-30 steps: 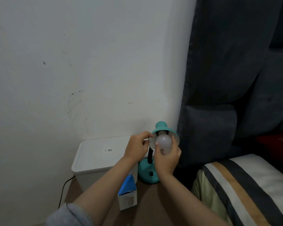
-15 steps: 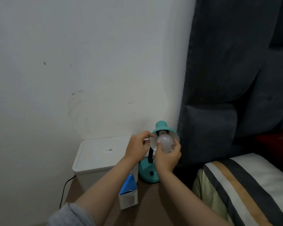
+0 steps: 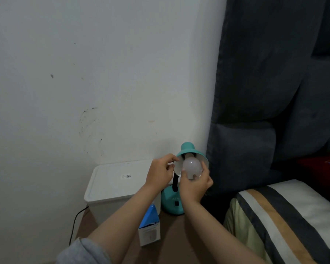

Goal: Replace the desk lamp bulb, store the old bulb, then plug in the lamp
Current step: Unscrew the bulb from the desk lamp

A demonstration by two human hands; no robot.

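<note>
A teal desk lamp [image 3: 171,201] stands on a brown table against the wall, its shade [image 3: 187,149] tilted toward me. A frosted white bulb [image 3: 191,166] sits in the shade's mouth with its neck at the socket. My right hand [image 3: 195,186] cups the bulb from below, fingers wrapped around the globe. My left hand [image 3: 160,173] pinches the left rim of the shade between thumb and fingers. A blue and white bulb box [image 3: 149,229] stands upright in front of the lamp, partly behind my left forearm.
A white lidded storage bin [image 3: 112,187] sits left of the lamp against the wall. A black cord [image 3: 75,221] hangs down the table's left side. A dark padded headboard [image 3: 255,130] and a striped pillow [image 3: 284,220] fill the right.
My right hand has shifted its fingers around the bulb, with the bulb sitting slightly higher in the shade. My left hand stays on the shade's rim.
</note>
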